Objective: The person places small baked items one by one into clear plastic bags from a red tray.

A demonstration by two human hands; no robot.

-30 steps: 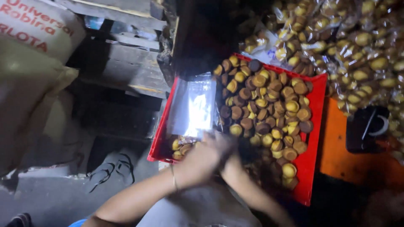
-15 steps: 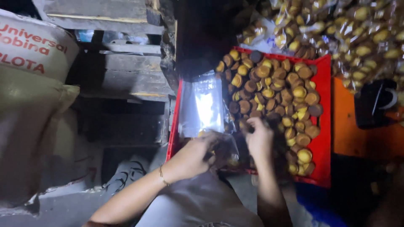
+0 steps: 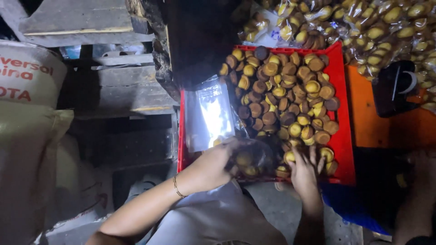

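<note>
Clear bag, partly filled with round cakes, at tray's near edge.

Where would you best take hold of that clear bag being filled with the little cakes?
Probably at its open mouth, from the near left, as the left hand grips the clear bag. The film is limp and the cakes sag inside, so pinching the rim keeps it open toward the right hand in the red tray.

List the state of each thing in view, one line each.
Red tray: heaped with small round cakes.
Clear bag: held open, partly filled.
Left hand: gripping the bag.
Right hand: fingers on cakes.
Flat bags: empty, stacked.
Packed bags: filled, piled.
</note>
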